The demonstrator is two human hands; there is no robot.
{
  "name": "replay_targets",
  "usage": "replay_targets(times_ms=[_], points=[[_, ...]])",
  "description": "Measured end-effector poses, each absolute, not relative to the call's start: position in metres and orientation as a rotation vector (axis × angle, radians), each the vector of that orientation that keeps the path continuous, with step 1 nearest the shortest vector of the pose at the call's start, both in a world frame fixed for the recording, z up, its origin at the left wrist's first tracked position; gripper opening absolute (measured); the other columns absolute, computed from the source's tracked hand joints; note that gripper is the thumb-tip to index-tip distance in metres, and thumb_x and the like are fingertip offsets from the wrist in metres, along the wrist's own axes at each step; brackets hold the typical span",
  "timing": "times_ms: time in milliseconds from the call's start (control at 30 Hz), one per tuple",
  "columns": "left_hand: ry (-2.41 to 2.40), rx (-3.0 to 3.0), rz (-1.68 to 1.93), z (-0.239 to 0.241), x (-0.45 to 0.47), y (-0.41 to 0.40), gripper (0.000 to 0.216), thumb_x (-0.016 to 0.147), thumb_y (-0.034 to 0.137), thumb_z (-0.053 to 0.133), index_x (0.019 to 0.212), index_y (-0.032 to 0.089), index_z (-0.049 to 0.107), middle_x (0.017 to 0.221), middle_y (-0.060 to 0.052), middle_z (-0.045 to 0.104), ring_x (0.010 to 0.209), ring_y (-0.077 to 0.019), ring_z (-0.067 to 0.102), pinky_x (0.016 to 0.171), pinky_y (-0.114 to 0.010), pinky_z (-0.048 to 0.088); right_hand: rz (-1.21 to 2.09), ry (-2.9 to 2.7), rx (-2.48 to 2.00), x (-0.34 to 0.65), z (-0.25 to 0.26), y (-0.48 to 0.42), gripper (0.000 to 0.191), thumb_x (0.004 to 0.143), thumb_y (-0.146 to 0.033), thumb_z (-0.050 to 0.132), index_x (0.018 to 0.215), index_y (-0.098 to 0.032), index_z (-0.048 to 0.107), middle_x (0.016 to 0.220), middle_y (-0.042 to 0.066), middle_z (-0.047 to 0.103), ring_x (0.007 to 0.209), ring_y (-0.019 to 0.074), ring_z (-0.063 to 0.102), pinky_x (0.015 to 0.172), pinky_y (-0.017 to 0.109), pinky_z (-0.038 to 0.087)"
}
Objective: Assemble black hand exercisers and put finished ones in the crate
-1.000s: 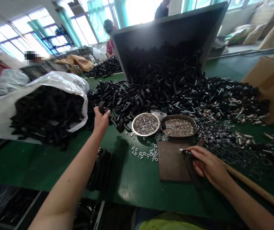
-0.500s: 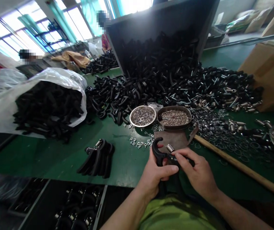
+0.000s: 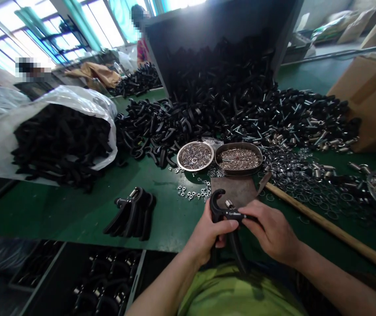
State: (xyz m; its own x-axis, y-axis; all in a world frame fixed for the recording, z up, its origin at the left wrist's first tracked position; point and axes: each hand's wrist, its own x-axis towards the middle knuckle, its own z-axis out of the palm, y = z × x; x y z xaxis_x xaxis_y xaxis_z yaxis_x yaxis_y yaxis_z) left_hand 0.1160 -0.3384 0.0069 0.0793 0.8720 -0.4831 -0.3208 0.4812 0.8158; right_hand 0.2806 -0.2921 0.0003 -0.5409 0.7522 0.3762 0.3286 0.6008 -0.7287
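Observation:
Close to my body, both hands hold black plastic grip handles (image 3: pixel 222 215) with a hooked top end. My left hand (image 3: pixel 207 235) is wrapped round the handle from the left. My right hand (image 3: pixel 271 230) pinches the second handle where the two pieces meet; a small metal part (image 3: pixel 229 203) shows just above my fingers. Behind them on the green table (image 3: pixel 59 210) lies a brown metal plate (image 3: pixel 238 191).
Two round metal dishes of small hardware (image 3: pixel 195 156) (image 3: pixel 239 159) stand beyond the plate, with loose nuts (image 3: pixel 192 193) in front. A big heap of black handles (image 3: pixel 220 101) spills from a tipped bin. A white sack (image 3: pixel 52 131), several assembled grippers (image 3: pixel 131 215), a wooden stick (image 3: pixel 329 226), a cardboard box (image 3: pixel 368 96).
My left hand took a black handle from the heap and brought it to my body. My right hand left the plate and joined it; both handles now sit pressed together.

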Motion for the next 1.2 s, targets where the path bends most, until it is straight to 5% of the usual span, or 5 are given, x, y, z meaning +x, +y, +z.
replay_targets(times_ms=[167,300,533,933,1200], points=[[1.452,1.088,1.073,0.009,0.101,-0.336,0.095,0.061,0.018,0.073,0.140,0.028,0.020,0.087,0.000,0.062,0.070,-0.0141,0.060,0.062,-0.025,0.048,1.603,-1.837,-1.237,0.274,-0.008,-0.285,0.042,0.093,-0.050,0.027,0.099,-0.019,0.054,0.063,0.000,0.057,0.055,0.0128,0.055,0.051,0.024,0.043],[1.428,1.288,0.897,0.010,0.096,-0.338,0.093,0.061,0.017,0.073,0.139,0.031,0.024,0.096,0.001,0.064,0.085,-0.0193,0.063,0.078,-0.031,0.050,2.043,-1.835,-1.017,0.261,-0.005,-0.277,0.042,0.087,-0.054,0.040,0.099,-0.017,0.056,0.086,0.005,0.061,0.071,0.0147,0.057,0.054,0.024,0.045],[1.484,1.184,1.087,-0.006,0.106,-0.351,0.084,0.063,0.017,0.072,0.133,0.026,0.027,0.118,-0.003,0.056,0.104,-0.0186,0.057,0.091,-0.031,0.046,1.330,-2.087,-1.300,0.247,0.001,-0.288,0.022,0.088,-0.037,0.041,0.076,-0.020,0.045,0.076,0.003,0.058,0.075,0.0173,0.055,0.067,0.030,0.040],[1.443,1.210,0.924,-0.029,0.118,-0.340,0.080,0.065,0.022,0.071,0.130,0.025,0.025,0.106,-0.003,0.060,0.090,-0.0189,0.060,0.081,-0.034,0.048,1.028,-2.707,-1.172,0.259,0.000,-0.265,0.029,0.093,-0.035,0.033,0.089,-0.016,0.055,0.087,0.011,0.066,0.079,0.0215,0.063,0.066,0.031,0.040],[1.770,1.707,0.881,-0.042,0.109,-0.303,0.067,0.059,0.034,0.077,0.119,0.020,0.051,0.125,-0.012,0.046,0.118,-0.0312,0.040,0.099,-0.047,0.034,0.588,-3.024,-1.250,0.244,0.012,-0.182,0.021,0.084,-0.032,0.050,0.080,-0.021,0.067,0.082,0.007,0.070,0.079,0.0242,0.064,0.062,0.030,0.039]])
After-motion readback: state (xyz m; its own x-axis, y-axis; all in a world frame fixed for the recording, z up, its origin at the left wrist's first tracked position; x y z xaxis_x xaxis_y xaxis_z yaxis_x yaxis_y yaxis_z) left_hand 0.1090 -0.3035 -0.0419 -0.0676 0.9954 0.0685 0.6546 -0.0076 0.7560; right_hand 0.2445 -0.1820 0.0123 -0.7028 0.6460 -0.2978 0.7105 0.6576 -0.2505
